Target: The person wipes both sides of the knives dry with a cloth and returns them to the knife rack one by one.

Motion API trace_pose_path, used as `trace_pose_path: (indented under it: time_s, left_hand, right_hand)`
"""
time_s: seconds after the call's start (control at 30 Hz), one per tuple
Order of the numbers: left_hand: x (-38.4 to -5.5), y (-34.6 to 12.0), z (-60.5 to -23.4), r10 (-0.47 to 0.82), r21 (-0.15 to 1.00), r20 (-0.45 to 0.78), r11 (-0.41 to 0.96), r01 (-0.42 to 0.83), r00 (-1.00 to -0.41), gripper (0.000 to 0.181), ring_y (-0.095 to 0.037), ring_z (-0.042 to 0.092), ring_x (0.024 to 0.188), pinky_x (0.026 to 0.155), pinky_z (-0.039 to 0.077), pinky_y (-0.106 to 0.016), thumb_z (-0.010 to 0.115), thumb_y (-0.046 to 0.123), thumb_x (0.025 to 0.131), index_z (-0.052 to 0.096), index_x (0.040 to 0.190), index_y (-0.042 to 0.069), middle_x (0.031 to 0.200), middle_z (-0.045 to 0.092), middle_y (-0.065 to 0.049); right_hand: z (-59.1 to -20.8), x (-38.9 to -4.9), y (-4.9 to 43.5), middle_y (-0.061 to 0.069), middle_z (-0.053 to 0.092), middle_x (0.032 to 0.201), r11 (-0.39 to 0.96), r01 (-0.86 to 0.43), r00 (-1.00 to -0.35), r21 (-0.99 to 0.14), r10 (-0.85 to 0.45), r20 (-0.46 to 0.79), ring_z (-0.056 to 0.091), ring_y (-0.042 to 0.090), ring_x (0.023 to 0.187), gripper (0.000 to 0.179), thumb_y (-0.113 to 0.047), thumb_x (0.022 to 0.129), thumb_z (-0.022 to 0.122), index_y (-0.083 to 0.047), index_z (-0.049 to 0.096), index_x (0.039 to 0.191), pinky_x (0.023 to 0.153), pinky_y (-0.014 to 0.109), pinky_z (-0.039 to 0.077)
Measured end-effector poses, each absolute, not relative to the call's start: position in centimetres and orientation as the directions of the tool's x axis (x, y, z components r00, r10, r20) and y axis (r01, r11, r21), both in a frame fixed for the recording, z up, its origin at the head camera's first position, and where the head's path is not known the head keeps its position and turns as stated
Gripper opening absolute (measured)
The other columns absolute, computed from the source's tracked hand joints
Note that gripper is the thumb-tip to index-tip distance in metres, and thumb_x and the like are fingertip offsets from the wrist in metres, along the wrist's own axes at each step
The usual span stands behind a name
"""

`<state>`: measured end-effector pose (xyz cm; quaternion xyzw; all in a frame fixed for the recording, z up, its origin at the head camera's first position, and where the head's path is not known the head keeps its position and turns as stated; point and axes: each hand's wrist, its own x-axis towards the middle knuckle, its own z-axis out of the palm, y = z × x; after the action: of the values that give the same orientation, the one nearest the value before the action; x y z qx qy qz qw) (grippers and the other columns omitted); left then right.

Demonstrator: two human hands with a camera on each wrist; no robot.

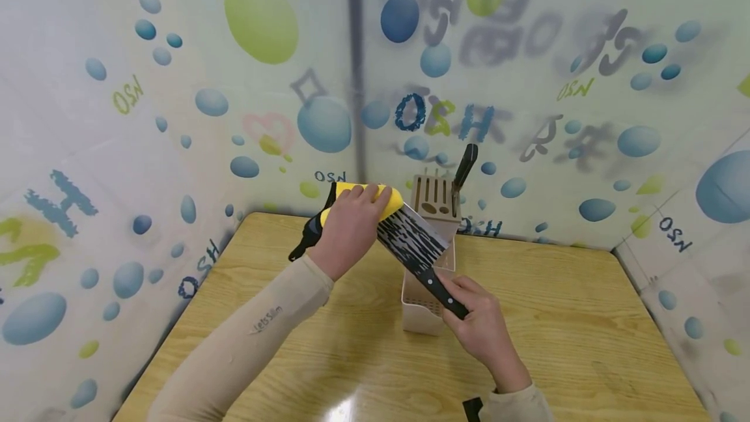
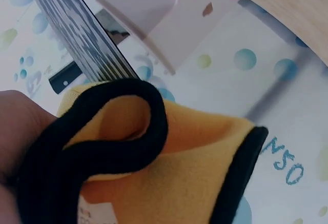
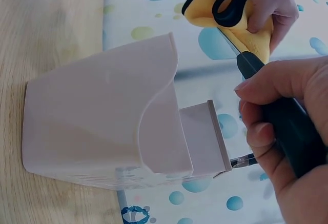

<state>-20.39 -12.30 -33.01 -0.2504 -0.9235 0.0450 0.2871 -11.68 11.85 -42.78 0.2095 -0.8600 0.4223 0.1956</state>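
My right hand grips the black riveted handle of a cleaver, whose broad blade has a dark streaked pattern and slants up to the left. In my left hand is a yellow cloth with black edging, folded over the far end of the blade. The left wrist view shows the cloth with a looped black edge close up, and the blade running out from under it. In the right wrist view, my fingers and thumb curl round the handle.
Behind the cleaver stands a pale knife holder with an open front bin and a slotted brown top. A black-handled knife sticks up from its right side. The wooden table meets patterned wall sheets at the back.
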Motion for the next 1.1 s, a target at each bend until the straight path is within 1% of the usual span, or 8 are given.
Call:
trace_pose_path:
  time_s: [0.27, 0.4, 0.6, 0.83, 1.1]
  left_hand:
    - [-19.2, -11.1, -33.6, 0.534, -0.266, 0.529, 0.842, 0.469, -0.659, 0.040, -0.029, 0.069, 0.098, 0.085, 0.060, -0.039, 0.070, 0.005, 0.094, 0.067, 0.134, 0.006, 0.117, 0.070, -0.014]
    - [-18.7, -10.6, -33.8, 0.545, -0.269, 0.530, 0.835, 0.480, -0.650, 0.040, -0.028, 0.069, 0.098, 0.084, 0.061, -0.038, 0.072, 0.008, 0.094, 0.067, 0.134, 0.006, 0.117, 0.070, -0.013]
    - [-18.1, -10.0, -34.3, 0.568, -0.304, 0.523, 0.821, 0.483, -0.635, 0.039, -0.026, 0.068, 0.095, 0.082, 0.061, -0.035, 0.070, 0.009, 0.096, 0.067, 0.134, 0.007, 0.117, 0.070, -0.012]
    - [-17.6, -9.4, -34.9, 0.585, -0.320, 0.515, 0.809, 0.493, -0.626, 0.041, -0.025, 0.068, 0.093, 0.082, 0.061, -0.034, 0.073, 0.012, 0.095, 0.067, 0.135, 0.007, 0.118, 0.071, -0.012]
    - [-17.0, -8.9, -35.1, 0.609, -0.338, 0.527, 0.790, 0.511, -0.592, 0.039, -0.024, 0.066, 0.090, 0.078, 0.059, -0.032, 0.068, 0.008, 0.097, 0.066, 0.135, 0.006, 0.115, 0.070, -0.011]
  right_hand:
    - [-42.8, -11.7, 11.8, 0.004, 0.070, 0.096, 0.555, -0.548, -0.819, -0.626, -0.202, 0.537, 0.059, 0.011, 0.075, 0.059, 0.018, 0.072, 0.076, -0.004, 0.074, 0.127, 0.057, 0.023, 0.050]
    - [-42.9, -11.7, 11.8, 0.004, 0.070, 0.096, 0.555, -0.554, -0.814, -0.621, -0.205, 0.544, 0.059, 0.011, 0.075, 0.058, 0.018, 0.073, 0.076, -0.004, 0.074, 0.126, 0.057, 0.023, 0.050]
    - [-42.8, -11.7, 11.7, 0.004, 0.069, 0.095, 0.568, -0.542, -0.821, -0.619, -0.202, 0.534, 0.059, 0.012, 0.075, 0.057, 0.017, 0.072, 0.076, -0.004, 0.075, 0.126, 0.058, 0.023, 0.051]
    - [-42.9, -11.6, 11.6, 0.004, 0.068, 0.093, 0.576, -0.542, -0.819, -0.612, -0.200, 0.537, 0.059, 0.011, 0.074, 0.058, 0.017, 0.071, 0.077, -0.004, 0.075, 0.125, 0.057, 0.022, 0.050]
    - [-42.8, -11.7, 11.6, 0.004, 0.068, 0.092, 0.574, -0.527, -0.830, -0.627, -0.189, 0.525, 0.058, 0.010, 0.072, 0.055, 0.016, 0.074, 0.076, -0.004, 0.075, 0.125, 0.055, 0.021, 0.050]
